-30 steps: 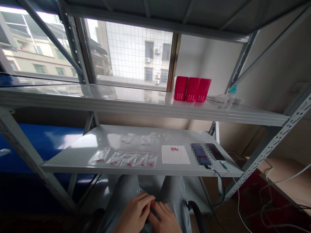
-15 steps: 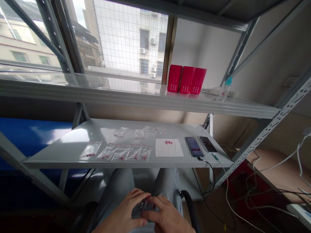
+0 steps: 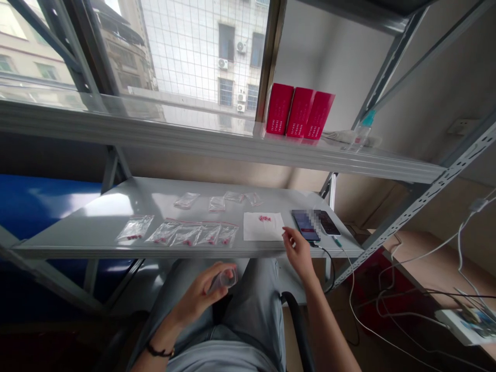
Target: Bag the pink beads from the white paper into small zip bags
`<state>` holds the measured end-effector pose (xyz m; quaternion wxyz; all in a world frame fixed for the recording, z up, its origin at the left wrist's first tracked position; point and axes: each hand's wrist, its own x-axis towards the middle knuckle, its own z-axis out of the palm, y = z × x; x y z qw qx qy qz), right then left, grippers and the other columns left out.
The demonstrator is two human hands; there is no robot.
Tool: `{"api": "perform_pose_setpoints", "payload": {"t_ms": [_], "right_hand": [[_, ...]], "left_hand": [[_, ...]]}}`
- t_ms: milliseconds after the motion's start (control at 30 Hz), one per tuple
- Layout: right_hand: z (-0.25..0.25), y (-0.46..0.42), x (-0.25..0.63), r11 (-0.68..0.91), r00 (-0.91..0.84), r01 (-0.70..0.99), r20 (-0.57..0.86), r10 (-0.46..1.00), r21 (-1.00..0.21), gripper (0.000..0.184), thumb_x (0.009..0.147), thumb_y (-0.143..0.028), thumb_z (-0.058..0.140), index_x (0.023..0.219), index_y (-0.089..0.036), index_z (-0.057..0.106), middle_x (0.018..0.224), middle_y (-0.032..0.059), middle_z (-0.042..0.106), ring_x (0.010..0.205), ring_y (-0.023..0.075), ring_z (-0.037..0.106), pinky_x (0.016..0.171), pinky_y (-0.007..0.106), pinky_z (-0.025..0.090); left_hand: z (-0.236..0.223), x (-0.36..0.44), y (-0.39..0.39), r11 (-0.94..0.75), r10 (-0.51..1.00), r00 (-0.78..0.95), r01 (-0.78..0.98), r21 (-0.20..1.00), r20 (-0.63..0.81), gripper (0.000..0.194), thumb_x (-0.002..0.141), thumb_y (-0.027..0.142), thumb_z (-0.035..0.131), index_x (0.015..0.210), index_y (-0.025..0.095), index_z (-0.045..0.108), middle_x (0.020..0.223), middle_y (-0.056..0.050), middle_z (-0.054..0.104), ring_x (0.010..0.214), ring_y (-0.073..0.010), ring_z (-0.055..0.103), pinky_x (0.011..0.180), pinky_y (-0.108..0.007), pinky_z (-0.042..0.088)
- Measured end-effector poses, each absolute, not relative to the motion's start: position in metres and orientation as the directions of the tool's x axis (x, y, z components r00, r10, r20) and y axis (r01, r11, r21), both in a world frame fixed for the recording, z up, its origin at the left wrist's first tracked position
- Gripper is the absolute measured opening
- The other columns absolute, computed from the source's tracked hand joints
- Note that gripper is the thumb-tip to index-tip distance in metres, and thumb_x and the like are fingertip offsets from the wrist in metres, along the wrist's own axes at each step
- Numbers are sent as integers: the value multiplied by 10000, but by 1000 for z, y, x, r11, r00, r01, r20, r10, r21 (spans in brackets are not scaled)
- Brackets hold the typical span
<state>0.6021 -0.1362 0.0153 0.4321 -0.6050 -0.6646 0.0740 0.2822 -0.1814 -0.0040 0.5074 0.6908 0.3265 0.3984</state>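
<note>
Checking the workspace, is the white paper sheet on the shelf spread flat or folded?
Spread flat: the white paper sheet lies open on the shelf, small pink pieces on top.

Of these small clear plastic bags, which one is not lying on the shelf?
The bag in the left hand; the others all lie on the pale metal shelf.

my right hand (image 3: pixel 298 250) has room back toward my lap, but the phone (image 3: pixel 305 225) blocks it rightward, the white tissue (image 3: pixel 256 230) lies just left, and the upper shelf (image 3: pixel 232 147) spans overhead.
</note>
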Motion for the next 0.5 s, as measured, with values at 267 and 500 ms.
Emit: {"api": "perform_pose_setpoints", "payload": {"t_ms": [267, 500], "right_hand": [[40, -4, 600, 113, -13, 907, 241, 970, -406, 268, 908, -137, 614, 1111, -168, 786, 1077, 107, 786, 992, 217, 707, 884, 258, 467], [30, -3, 593, 53, -9, 956, 151, 989, -288, 238, 918, -191, 593, 988, -184, 821, 1025, 123, 802, 945, 237, 718, 783, 268, 445]], "left_hand": [[29, 389, -75, -372, 909, 154, -125, 920, 388, 469, 881, 546, 668, 1203, 209, 721, 1212, -96, 737, 1200, -298, 637, 1057, -389, 481], [16, 417, -50, -437, 898, 60, 8, 899, 436, 349, 858, 407, 712, 1156, 226, 734, 1209, -87, 750, 1155, -273, 657, 1026, -384, 464]]}}
